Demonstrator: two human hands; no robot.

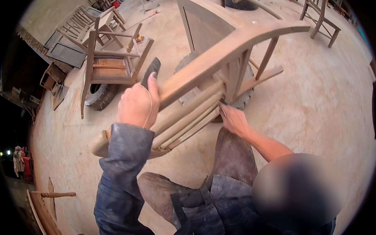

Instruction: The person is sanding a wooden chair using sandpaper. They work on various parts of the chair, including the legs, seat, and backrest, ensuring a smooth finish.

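Observation:
An unpainted wooden chair (pixel 201 65) lies tipped in front of me, over a tire (pixel 186 60). My left hand (pixel 137 103) is closed around a dark flat strip (pixel 152 70), perhaps folded sandpaper, which sticks up beside the thumb. This hand is beside the lower end of the chair's long curved post (pixel 235 44); whether it touches the wood is unclear. My right hand (pixel 234 117) pinches a small dark piece (pixel 223 101), maybe sandpaper, mostly hidden by the fingers. Its fingertips are at the right end of the grooved rail (pixel 191 120), near the joint with the upright.
Another wooden chair frame (pixel 110 65) rests on a tire (pixel 100 97) at the left. More chairs (pixel 79 28) stand behind it. One chair (pixel 321 13) stands far right. A turned-leg wooden piece (pixel 45 212) lies lower left. A cord (pixel 164 25) crosses the concrete floor (pixel 314 91).

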